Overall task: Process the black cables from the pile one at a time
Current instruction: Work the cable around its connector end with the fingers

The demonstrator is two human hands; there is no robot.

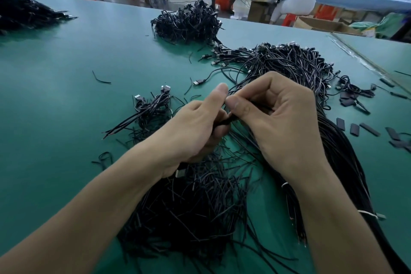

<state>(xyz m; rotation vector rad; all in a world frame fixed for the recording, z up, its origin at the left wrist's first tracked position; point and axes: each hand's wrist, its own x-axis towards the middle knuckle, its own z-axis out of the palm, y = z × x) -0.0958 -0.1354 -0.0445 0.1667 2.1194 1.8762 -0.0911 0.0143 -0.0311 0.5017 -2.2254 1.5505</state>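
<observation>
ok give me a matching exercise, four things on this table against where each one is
1. small bunch of usb cables
2. short black tubing pieces
3. tangled cable heap
4. single black cable

A. far side of the green table
B. pinched between left hand and right hand
C. by the table's right edge
D. just left of the left hand

Pairs: 1-D, 2-C, 3-A, 4-B

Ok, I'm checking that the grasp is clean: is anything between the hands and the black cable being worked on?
Nothing visible. The left hand and the right hand both grip the black cable directly, with bare fingers on it, over the loose cable pile on the green table.
</observation>
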